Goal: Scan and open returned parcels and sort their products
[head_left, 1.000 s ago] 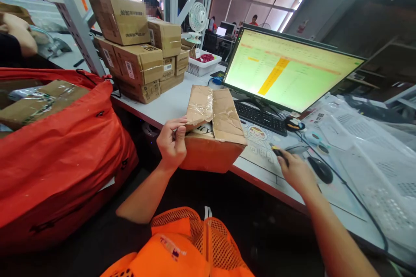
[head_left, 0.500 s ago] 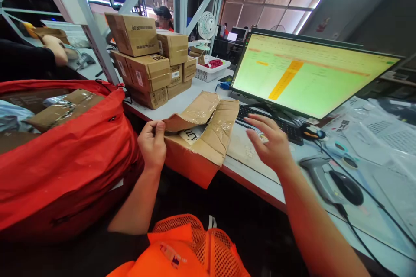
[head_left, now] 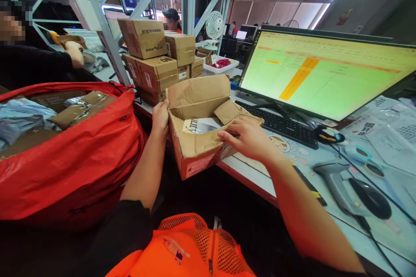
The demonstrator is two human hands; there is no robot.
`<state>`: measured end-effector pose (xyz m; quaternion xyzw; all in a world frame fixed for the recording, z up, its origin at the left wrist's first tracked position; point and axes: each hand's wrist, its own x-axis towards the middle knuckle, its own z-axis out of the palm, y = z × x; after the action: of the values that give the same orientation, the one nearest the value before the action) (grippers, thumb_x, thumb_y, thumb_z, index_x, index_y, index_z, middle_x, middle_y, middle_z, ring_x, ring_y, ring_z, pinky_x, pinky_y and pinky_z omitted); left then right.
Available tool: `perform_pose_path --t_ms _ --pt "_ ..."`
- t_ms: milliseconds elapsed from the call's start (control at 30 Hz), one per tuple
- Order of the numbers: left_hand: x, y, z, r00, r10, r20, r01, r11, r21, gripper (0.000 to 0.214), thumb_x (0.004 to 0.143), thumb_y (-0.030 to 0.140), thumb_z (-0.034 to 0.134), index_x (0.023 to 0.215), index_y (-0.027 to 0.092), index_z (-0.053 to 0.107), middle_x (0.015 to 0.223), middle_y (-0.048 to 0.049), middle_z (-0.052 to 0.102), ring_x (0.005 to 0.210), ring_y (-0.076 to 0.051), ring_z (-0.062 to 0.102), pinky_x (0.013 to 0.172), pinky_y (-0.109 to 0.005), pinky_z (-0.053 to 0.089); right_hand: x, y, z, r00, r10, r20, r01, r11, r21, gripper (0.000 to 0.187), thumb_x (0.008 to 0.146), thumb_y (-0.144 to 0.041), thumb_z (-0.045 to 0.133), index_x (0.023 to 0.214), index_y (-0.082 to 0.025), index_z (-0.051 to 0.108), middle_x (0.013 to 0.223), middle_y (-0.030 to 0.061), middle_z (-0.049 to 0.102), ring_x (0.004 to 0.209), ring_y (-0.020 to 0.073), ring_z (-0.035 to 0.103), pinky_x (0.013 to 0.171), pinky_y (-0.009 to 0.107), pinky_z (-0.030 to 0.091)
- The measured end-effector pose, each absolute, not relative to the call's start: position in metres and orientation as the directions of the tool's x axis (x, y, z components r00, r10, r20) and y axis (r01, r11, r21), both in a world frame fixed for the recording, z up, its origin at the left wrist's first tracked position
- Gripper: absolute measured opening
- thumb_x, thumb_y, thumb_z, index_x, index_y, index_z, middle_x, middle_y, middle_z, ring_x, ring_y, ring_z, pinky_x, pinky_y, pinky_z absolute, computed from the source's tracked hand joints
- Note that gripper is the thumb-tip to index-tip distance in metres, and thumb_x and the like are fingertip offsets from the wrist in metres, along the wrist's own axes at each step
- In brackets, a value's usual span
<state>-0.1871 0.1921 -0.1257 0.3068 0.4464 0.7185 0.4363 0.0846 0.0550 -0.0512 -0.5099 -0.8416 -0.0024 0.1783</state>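
Observation:
A cardboard box (head_left: 196,146) sits tilted at the table's front edge with its flaps unfolded. Its back flap stands up, and a smaller flap leans out on the right. Inside lies a pale package (head_left: 191,126) with dark lettering and a shiny, clear-looking part; the rest of it is hidden by the walls. My left hand (head_left: 160,117) grips the box's left side near the upper corner. At the right side, my right hand (head_left: 249,139) is closed over the rim and flap, thumb toward the inside.
A red bag (head_left: 81,156) full of parcels stands at the left. Stacked cartons (head_left: 156,71) rise behind the box beside a metal frame. Rightward are a monitor (head_left: 325,73), keyboard (head_left: 279,123), barcode scanner (head_left: 334,186) and mouse (head_left: 370,197). Another person's arm (head_left: 35,60) is at far left.
The box's flaps have opened up, exposing more of the inside. My right hand has moved from the air beside the box onto its right side. The view has shifted slightly.

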Motion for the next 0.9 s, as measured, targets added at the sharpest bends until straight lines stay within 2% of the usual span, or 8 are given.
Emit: perform_pose_path --t_ms 200,233,300,367,433,533,700,900 --pt "-0.19 0.185 -0.127 -0.403 0.915 0.0 -0.378 -0.166 0.911 0.03 0.083 0.036 0.075 0.065 0.019 0.058 0.063 0.0026 0.058 0.064 -0.016 0.056 0.07 -0.029 0.046 0.073 0.119 -0.029 -0.5 0.865 -0.038 0.853 0.484 -0.198 0.052 0.096 -0.067 0.057 0.069 -0.024 0.069 0.069 0.0043 0.069 0.058 0.0166 0.054 0.06 0.032 0.038" --pt "-0.192 0.184 -0.13 -0.425 0.905 0.002 -0.369 -0.175 0.913 0.03 0.083 0.036 0.075 0.064 0.019 0.058 0.063 0.0028 0.057 0.064 -0.016 0.055 0.07 -0.029 0.045 0.072 0.121 -0.031 -0.509 0.861 0.004 0.846 0.501 -0.183 0.053 0.096 -0.068 0.057 0.068 -0.024 0.068 0.068 0.0044 0.068 0.059 0.0169 0.053 0.061 0.033 0.039" --pt "-0.194 0.183 -0.134 -0.484 0.875 0.012 -0.352 -0.208 0.913 0.029 0.084 0.034 0.073 0.064 0.019 0.057 0.062 0.0037 0.055 0.063 -0.014 0.053 0.069 -0.027 0.044 0.074 0.114 -0.037 -0.496 0.826 0.268 0.821 0.546 -0.164 0.055 0.099 -0.068 0.049 0.072 -0.024 0.066 0.072 0.0056 0.067 0.068 0.0194 0.057 0.068 0.034 0.043" --pt "-0.194 0.185 -0.136 -0.532 0.846 0.019 -0.344 -0.237 0.909 0.028 0.087 0.03 0.068 0.065 0.019 0.055 0.062 0.0046 0.053 0.063 -0.013 0.05 0.068 -0.025 0.043 0.081 0.095 -0.044 -0.39 0.685 0.615 0.796 0.587 -0.15 0.055 0.103 -0.066 0.04 0.081 -0.024 0.067 0.08 0.0074 0.067 0.08 0.0224 0.06 0.078 0.038 0.047" --pt "-0.191 0.19 -0.135 -0.561 0.827 0.019 -0.342 -0.252 0.905 0.027 0.089 0.027 0.063 0.065 0.019 0.054 0.062 0.005 0.052 0.062 -0.012 0.048 0.067 -0.025 0.041 0.088 0.071 -0.052 -0.271 0.518 0.812 0.785 0.607 -0.125 0.056 0.104 -0.067 0.034 0.087 -0.024 0.065 0.084 0.0091 0.065 0.085 0.0246 0.06 0.082 0.041 0.048" --pt "-0.181 0.198 -0.128 -0.547 0.836 0.049 -0.343 -0.277 0.898 0.025 0.09 0.024 0.062 0.067 0.019 0.054 0.064 0.0046 0.053 0.062 -0.012 0.047 0.065 -0.025 0.039 0.097 0.044 -0.063 -0.178 0.395 0.901 0.814 0.573 -0.09 0.058 0.102 -0.073 0.031 0.089 -0.025 0.061 0.084 0.0105 0.062 0.085 0.0271 0.06 0.083 0.045 0.049" --pt "-0.171 0.206 -0.119 -0.488 0.867 0.102 -0.361 -0.307 0.881 0.023 0.088 0.025 0.063 0.067 0.019 0.054 0.064 0.0041 0.053 0.062 -0.013 0.049 0.064 -0.025 0.039 0.097 0.036 -0.073 -0.062 0.39 0.919 0.887 0.443 -0.128 0.06 0.1 -0.075 0.026 0.079 -0.026 0.055 0.074 0.0088 0.053 0.075 0.0265 0.054 0.076 0.047 0.047" --pt "-0.187 0.202 -0.135 -0.558 0.829 0.04 -0.288 -0.238 0.928 0.027 0.087 0.026 0.067 0.063 0.019 0.055 0.061 0.0051 0.05 0.062 -0.013 0.045 0.064 -0.026 0.037 0.084 0.042 -0.079 -0.095 0.228 0.969 0.85 0.524 -0.04 0.053 0.104 -0.065 0.031 0.072 -0.027 0.048 0.067 0.0057 0.047 0.069 0.0246 0.048 0.075 0.046 0.043"
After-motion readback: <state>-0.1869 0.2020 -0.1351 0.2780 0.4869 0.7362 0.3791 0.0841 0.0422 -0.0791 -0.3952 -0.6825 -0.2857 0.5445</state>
